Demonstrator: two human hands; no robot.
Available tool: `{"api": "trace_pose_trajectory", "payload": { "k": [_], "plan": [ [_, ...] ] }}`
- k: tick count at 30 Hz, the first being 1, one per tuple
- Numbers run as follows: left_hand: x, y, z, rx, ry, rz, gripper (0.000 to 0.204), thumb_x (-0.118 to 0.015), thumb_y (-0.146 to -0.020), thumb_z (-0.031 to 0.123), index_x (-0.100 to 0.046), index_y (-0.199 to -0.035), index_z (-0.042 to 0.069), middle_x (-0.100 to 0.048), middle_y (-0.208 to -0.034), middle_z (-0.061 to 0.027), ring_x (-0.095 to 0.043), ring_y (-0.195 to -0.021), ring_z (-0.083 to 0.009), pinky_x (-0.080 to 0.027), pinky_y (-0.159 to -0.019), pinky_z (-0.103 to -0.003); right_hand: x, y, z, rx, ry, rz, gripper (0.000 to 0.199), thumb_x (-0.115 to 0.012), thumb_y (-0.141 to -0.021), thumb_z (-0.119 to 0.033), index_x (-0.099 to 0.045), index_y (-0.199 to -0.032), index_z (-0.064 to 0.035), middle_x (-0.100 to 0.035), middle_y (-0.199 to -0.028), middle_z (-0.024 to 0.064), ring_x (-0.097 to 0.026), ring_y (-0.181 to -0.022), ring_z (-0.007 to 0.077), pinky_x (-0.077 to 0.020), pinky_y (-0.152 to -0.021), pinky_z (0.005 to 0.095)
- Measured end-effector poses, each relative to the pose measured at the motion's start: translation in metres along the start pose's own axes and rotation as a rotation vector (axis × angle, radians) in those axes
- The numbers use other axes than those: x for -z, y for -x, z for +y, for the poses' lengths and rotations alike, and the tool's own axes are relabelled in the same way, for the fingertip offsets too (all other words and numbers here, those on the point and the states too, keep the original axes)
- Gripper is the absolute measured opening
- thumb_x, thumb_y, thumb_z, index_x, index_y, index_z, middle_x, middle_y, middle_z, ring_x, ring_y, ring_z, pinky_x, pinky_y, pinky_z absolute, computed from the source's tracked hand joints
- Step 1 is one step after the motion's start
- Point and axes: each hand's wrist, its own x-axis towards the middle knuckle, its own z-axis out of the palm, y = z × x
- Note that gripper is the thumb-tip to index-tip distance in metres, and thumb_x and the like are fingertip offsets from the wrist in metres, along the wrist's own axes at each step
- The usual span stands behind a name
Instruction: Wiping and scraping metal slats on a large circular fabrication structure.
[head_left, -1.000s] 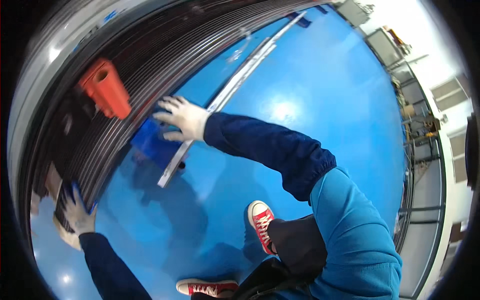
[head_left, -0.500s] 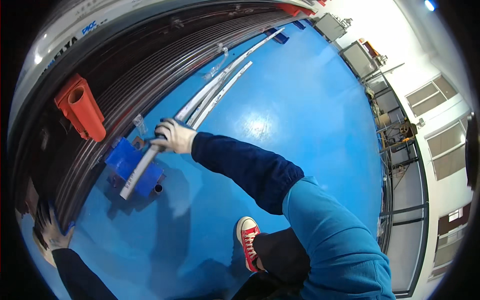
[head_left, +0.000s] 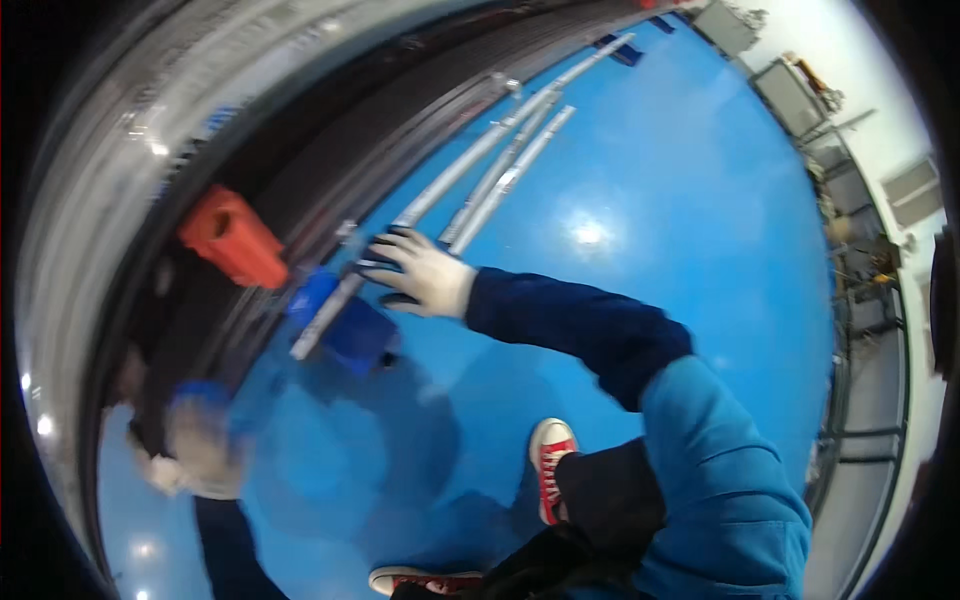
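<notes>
My right hand (head_left: 418, 276), in a white glove with dark fingertips, reaches forward with its fingers spread. It lies against the near part of a long grey metal bar (head_left: 470, 170). That bar lies with two others on the blue floor, its near end resting on a blue block (head_left: 355, 335). My left hand (head_left: 195, 452), also gloved, is blurred at the lower left beside the dark edge of a machine. Something blue shows by its fingers, and its grip cannot be made out.
An orange block (head_left: 235, 238) sits on the dark ribbed bed of a long machine (head_left: 300, 160) along the left. My red shoes (head_left: 550, 475) stand on the glossy blue floor (head_left: 650, 200). Grey railings and equipment (head_left: 860, 300) line the right edge.
The view has swung, so the bars and blue block now sit more toward the centre. My right hand's fingers have spread apart over the bar. My left hand has shifted right and is blurred.
</notes>
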Motion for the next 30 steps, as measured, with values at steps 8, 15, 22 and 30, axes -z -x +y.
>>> {"api": "trace_pose_trajectory", "payload": {
  "k": [8, 15, 22, 30],
  "plan": [
    [0.085, -0.316, 0.122, -0.127, 0.045, -0.092, 0.055, -0.063, -0.080, 0.036, -0.048, -0.127, 0.011, -0.049, -0.127, -0.0162, -0.050, -0.114, -0.0319, -0.039, -0.099, -0.045, 0.145, -0.057, -0.031, -0.566, -1.109, 0.656, 0.052, -0.061, -0.082, -0.020, -0.043, -0.128, -0.0006, -0.049, -0.120, 0.0183, -0.052, -0.106, 0.0278, -0.0422, -0.094, 0.0350],
    [0.034, -0.343, 0.038, 0.408, 0.150, -0.672, 0.071, -0.057, -0.080, 0.054, -0.045, -0.129, 0.005, -0.054, -0.119, -0.0208, -0.055, -0.107, -0.0317, -0.044, -0.092, -0.039, 0.107, -0.142, -0.083, -0.655, -0.939, 0.188, 0.072, -0.069, -0.074, -0.036, -0.040, -0.128, 0.0023, -0.049, -0.121, 0.0217, -0.051, -0.109, 0.0313, -0.0405, -0.097, 0.0362],
    [0.029, -0.337, 0.036, 0.216, 0.280, -0.620, 0.075, -0.063, -0.077, 0.052, -0.043, -0.129, 0.002, -0.053, -0.121, -0.0209, -0.054, -0.109, -0.0326, -0.043, -0.094, -0.040, 0.074, -0.166, -0.083, -0.559, -0.645, 0.345, 0.062, -0.071, -0.069, -0.037, -0.050, -0.112, 0.0011, -0.057, -0.095, 0.0173, -0.059, -0.081, 0.0310, -0.0497, -0.078, 0.0342],
    [0.040, -0.343, 0.113, -0.072, 0.059, -0.581, 0.085, -0.072, -0.069, 0.039, -0.033, -0.137, 0.006, -0.053, -0.119, -0.0181, -0.059, -0.100, -0.0290, -0.049, -0.084, -0.032, 0.092, -0.163, -0.082, -0.614, -0.702, 0.288, 0.063, -0.071, -0.067, -0.029, -0.047, -0.115, 0.0046, -0.058, -0.093, 0.0179, -0.060, -0.078, 0.0324, -0.0501, -0.071, 0.0360]
  ]
}}
